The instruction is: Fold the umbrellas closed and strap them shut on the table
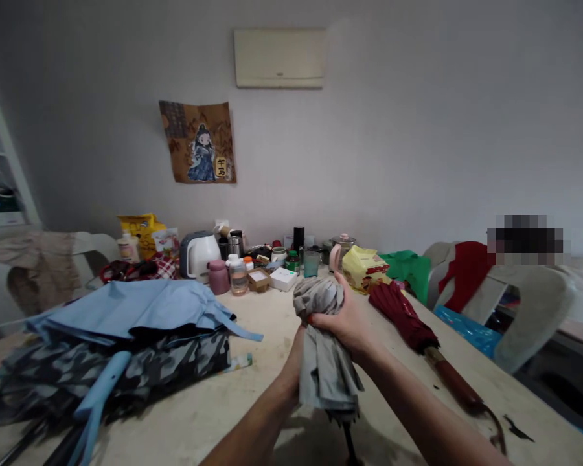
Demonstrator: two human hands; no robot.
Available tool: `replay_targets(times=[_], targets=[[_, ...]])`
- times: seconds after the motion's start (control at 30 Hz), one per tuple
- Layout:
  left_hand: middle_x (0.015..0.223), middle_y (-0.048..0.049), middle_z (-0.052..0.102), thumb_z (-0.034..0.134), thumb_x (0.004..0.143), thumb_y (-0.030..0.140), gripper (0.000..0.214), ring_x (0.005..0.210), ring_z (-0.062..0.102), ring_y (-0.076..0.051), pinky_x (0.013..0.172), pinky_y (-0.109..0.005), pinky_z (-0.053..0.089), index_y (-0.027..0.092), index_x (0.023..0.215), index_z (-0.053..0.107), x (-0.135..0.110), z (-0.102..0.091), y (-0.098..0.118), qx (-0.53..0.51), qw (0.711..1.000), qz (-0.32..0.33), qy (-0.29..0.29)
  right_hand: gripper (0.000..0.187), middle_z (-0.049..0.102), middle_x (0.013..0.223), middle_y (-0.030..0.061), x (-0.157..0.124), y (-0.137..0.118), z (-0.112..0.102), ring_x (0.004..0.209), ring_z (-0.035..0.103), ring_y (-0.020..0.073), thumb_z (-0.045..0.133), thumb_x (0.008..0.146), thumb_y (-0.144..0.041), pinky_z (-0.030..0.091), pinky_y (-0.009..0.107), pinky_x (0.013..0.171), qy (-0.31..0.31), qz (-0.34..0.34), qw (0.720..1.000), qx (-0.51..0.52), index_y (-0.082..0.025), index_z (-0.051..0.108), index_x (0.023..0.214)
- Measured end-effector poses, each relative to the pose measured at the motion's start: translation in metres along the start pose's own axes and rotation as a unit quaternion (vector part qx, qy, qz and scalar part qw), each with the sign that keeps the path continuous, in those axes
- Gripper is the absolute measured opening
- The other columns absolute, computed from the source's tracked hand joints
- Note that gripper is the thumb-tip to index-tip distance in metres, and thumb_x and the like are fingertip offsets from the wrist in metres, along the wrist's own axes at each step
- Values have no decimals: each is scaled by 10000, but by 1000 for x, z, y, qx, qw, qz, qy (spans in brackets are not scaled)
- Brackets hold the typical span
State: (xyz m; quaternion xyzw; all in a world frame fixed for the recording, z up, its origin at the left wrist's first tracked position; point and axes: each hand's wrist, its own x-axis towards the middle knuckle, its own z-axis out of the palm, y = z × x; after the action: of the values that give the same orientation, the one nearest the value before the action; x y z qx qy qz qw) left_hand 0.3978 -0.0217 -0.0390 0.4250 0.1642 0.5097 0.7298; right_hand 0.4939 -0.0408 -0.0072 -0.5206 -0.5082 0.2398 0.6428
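Pale walls stood behind a long, messy table (252,414). Four umbrellas were there: one blue umbrella (140,310) lying on one camouflage umbrella (126,369) at the left, one closed red umbrella (403,317) at the right, and one grey umbrella (325,369) held above the middle. It looked light, with soft, floppy cloth over stiff ribs, so the bunched cloth seemed the best place to grip. Two hands held it. The right hand (344,320) had its fingers wrapped tight round the top. The left hand (298,343) sat behind the cloth, its fingers hidden.
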Motion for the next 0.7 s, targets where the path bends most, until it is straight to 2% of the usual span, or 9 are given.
replay_targets(times=[0.07,0.13,0.2,0.23,0.37,0.47,0.53,0.6,0.7], targets=[[945,-69,723,791,615,305,624,921,640,-227,917,-333,503,140,1197,642,-6,-4,-2,4,999,-8,-46,1102,588,1311,101,2,-2,-6,1166,579,283,810,472,-198,412,438,1058,9,2,998,68,-209,333,1465],[942,-81,721,835,560,211,675,861,657,-217,859,-334,522,145,1202,639,-9,-11,-8,7,988,-71,-138,960,637,1228,78,4,-5,-12,1072,618,277,791,516,-234,477,432,972,12,10,987,161,-225,425,1404],[867,-86,713,842,563,230,590,741,659,-193,751,-318,537,127,1119,673,-10,-17,-16,1,967,-146,-210,796,687,1090,56,5,-7,-17,966,645,263,774,564,-277,517,417,894,9,16,972,234,-227,519,1317],[809,-76,702,837,576,258,515,673,642,-171,696,-299,532,116,1049,693,-9,-19,-19,0,962,-166,-218,745,700,1011,47,5,-7,-18,921,652,258,774,575,-297,527,413,866,8,15,968,251,-224,550,1282],[799,-50,695,834,588,251,420,654,604,-133,658,-245,499,110,960,696,-6,-18,-13,72,972,-124,-186,756,697,839,29,7,-1,-22,858,662,269,825,545,-344,554,420,804,0,0,968,251,-211,579,1247],[887,-62,709,828,582,244,484,786,634,-188,733,-272,499,124,1020,664,-8,-11,-1,187,970,-73,-141,860,700,1028,62,10,5,-21,965,655,272,854,543,-349,548,429,866,24,-31,974,223,-226,510,1321],[924,-79,708,826,571,240,579,858,639,-237,771,-301,489,146,1105,620,-13,-9,3,304,950,-20,-71,977,652,1198,81,11,8,-17,1051,633,265,876,518,-339,530,427,926,68,-44,975,209,-243,429,1381],[914,-99,700,810,579,232,671,879,641,-280,787,-330,468,160,1200,565,-18,-10,2,411,911,24,-4,1051,612,1273,84,12,11,-11,1076,623,254,894,490,-307,520,429,951,107,-48,974,196,-256,379,1405],[924,-120,693,784,597,236,733,913,639,-315,824,-364,450,165,1277,521,-20,-15,0,457,888,50,16,956,642,1189,67,15,15,-6,1026,632,243,896,488,-272,512,446,955,130,-59,973,182,-237,457,1337]])
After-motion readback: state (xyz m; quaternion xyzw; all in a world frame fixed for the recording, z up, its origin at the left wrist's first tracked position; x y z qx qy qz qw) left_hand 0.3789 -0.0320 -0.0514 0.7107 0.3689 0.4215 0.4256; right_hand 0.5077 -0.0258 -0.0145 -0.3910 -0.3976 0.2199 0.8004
